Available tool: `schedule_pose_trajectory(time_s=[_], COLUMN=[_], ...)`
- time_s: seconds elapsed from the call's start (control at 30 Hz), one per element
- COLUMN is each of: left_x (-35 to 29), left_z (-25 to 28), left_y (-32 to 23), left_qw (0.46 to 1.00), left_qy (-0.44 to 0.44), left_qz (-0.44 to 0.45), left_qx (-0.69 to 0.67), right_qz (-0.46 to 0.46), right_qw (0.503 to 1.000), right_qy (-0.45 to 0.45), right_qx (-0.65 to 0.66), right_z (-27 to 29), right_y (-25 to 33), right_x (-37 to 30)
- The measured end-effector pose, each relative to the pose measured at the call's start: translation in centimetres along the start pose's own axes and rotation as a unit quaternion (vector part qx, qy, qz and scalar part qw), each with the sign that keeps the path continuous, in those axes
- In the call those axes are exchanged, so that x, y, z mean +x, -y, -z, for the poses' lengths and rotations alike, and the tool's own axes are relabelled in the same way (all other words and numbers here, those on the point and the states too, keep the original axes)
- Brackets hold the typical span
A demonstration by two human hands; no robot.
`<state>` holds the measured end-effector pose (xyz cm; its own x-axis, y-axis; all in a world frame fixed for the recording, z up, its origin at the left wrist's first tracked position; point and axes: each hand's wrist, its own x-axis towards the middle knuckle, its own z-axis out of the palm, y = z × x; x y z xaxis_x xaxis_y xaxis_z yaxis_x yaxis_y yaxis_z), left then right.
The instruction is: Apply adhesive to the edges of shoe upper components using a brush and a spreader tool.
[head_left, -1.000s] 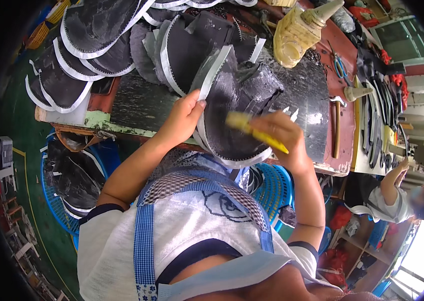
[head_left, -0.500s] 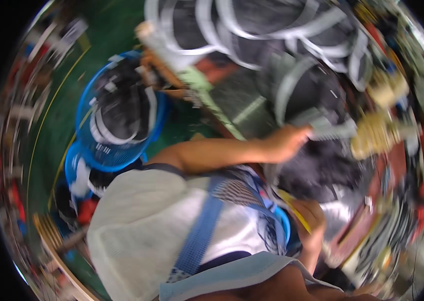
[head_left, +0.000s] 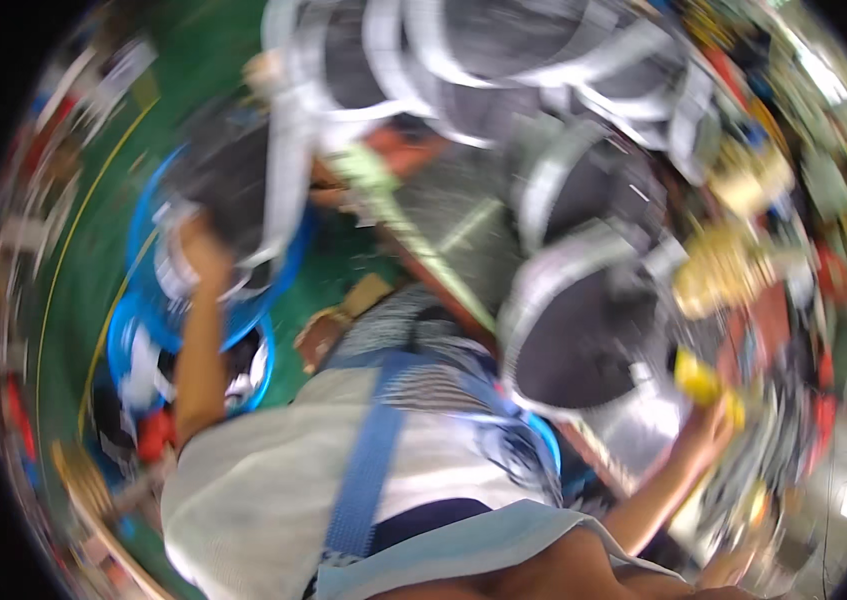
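Note:
My left hand [head_left: 205,258] is over the blue basket [head_left: 133,235] on the left, blurred, its fingers against a black piece with white edging [head_left: 243,180]. It appears to grip that piece by its near side; the fingertips are smeared. On the right, my right hand [head_left: 708,430] is closed around a small yellow tool [head_left: 700,380], whose kind I cannot make out. Just left of that hand, another black piece with a broad white rim [head_left: 583,335] lies on the metal worktable [head_left: 438,195].
Several more white-edged black pieces [head_left: 513,40] are heaped at the table's far side. Cream-coloured bundles [head_left: 723,270] lie to the right. A second blue basket [head_left: 268,360] stands nearer me. Yellow lines [head_left: 88,210] mark the green floor.
My left hand has swung left from the table to the basket, where a black piece now rises. My right hand has moved right and outward with the yellow tool. A rimmed piece now shows on the table.

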<state>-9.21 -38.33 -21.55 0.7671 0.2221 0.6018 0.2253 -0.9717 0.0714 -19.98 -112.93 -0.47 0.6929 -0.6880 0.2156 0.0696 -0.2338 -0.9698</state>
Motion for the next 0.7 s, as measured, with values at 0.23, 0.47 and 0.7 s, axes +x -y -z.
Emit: schedule_pose_trajectory(time_s=[0.23, 0.47, 0.7], left_x=[1.8, 8.9, 3.6], left_z=[-1.1, 15.9, 11.2], left_y=[5.2, -40.6, -50.0], left_qw=[0.97, 0.662, 0.614], left_qy=[-0.119, 0.169, 0.247], left_qz=[0.194, -0.419, -0.623], left_qx=[-0.092, -0.598, -0.417], right_qz=[0.14, 0.133, -0.023], right_qw=[0.933, 0.871, 0.991], right_qy=[0.005, 0.086, 0.065], right_qx=[-0.332, -0.465, -0.111], right_z=[-2.0, -9.8, -4.7], right_y=[-2.3, -6.0, -6.5], right_x=[11.0, 15.4, 12.8])
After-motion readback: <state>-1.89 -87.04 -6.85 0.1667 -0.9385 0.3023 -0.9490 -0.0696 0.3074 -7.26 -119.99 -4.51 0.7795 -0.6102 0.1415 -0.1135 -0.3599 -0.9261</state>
